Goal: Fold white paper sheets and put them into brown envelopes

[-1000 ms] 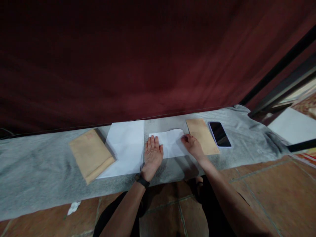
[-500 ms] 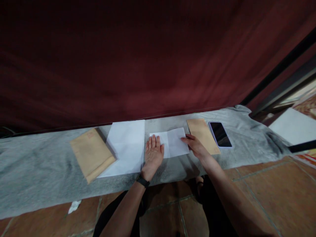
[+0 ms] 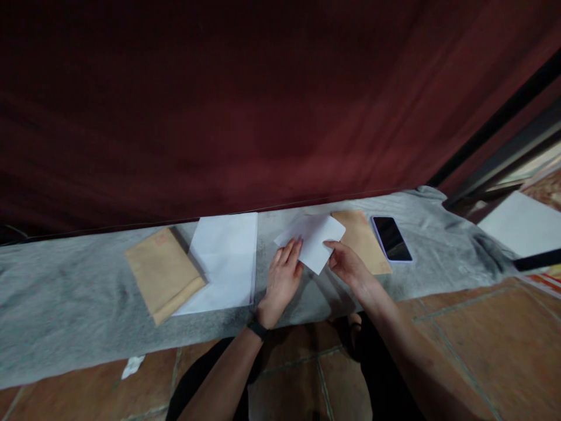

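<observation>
A creased white paper (image 3: 318, 237) is tilted above the grey cloth (image 3: 284, 310), near the middle. My right hand (image 3: 346, 263) pinches its right edge between thumb and fingers. My left hand (image 3: 284, 278), with a dark band on the wrist, has its fingers on the paper's lower left part; its thumb is hidden. One brown envelope (image 3: 363, 245) lies just right of the paper, partly behind it. Left of my left hand lie large white sheets (image 3: 228, 251), their lower left corner under a stack of brown envelopes (image 3: 160, 269).
A phone (image 3: 392, 238) with a pale purple edge lies right of the single envelope. A dark red curtain (image 3: 263, 117) hangs behind the cloth. Crumpled white tissue (image 3: 132, 366) is on the tiled floor (image 3: 495, 345). Dark bars stand at the right.
The small paper has turned and lifted, its right side now overlapping the single envelope. My left hand has moved right from lying flat to fingers closed at the paper; my right hand still grips it.
</observation>
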{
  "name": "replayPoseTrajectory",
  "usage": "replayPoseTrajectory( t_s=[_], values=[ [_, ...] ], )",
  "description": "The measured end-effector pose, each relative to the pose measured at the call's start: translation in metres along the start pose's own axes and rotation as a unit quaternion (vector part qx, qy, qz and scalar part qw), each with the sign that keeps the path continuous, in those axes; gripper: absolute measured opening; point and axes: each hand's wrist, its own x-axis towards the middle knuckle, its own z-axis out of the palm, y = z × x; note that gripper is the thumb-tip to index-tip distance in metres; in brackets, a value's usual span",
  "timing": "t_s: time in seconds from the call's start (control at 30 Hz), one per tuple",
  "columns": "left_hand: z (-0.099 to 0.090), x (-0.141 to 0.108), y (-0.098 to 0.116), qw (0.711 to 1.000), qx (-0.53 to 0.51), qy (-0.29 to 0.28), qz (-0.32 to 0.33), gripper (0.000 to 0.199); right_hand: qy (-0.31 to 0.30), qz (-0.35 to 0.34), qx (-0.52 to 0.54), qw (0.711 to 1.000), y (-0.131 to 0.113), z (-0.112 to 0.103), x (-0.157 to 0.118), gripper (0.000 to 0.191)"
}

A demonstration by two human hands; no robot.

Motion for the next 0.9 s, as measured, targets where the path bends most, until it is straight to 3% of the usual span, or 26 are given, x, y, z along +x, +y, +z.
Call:
replayPoseTrajectory(
  t_s=[0.1,0.23,0.4,0.5,0.6,0.7,0.8,0.9],
  values=[
    [0.002,0.000,-0.007,0.998,-0.048,0.033,-0.001,0.059,-0.014,0.037,0.015,0.999,0.005,0.002,-0.006,0.042],
    [0.004,-0.001,-0.014,0.991,-0.133,0.019,0.019,0.049,-0.027,0.044,0.006,0.999,-0.003,-0.003,-0.012,0.025],
    [-0.003,0.000,-0.017,0.982,-0.188,0.000,-0.007,0.045,0.083,-0.046,-0.070,0.993,-0.021,-0.023,-0.012,0.036],
    [-0.011,0.001,-0.024,0.980,-0.198,-0.013,-0.030,0.044,0.113,-0.066,-0.156,0.979,-0.024,-0.028,-0.013,0.035],
    [-0.018,-0.001,-0.033,0.976,-0.213,-0.037,-0.034,0.043,0.084,-0.061,-0.224,0.969,-0.023,-0.029,-0.018,0.025],
    [-0.025,-0.004,-0.042,0.971,-0.221,-0.082,-0.034,0.041,0.019,-0.025,-0.315,0.949,-0.023,-0.032,-0.023,0.028],
    [-0.029,-0.008,-0.048,0.964,-0.217,-0.142,-0.055,0.037,-0.047,0.014,-0.415,0.908,-0.023,-0.037,-0.027,0.032],
    [-0.032,-0.012,-0.052,0.954,-0.222,-0.193,-0.059,0.035,-0.100,0.006,-0.491,0.866,-0.021,-0.041,-0.029,0.026]
  ],
)
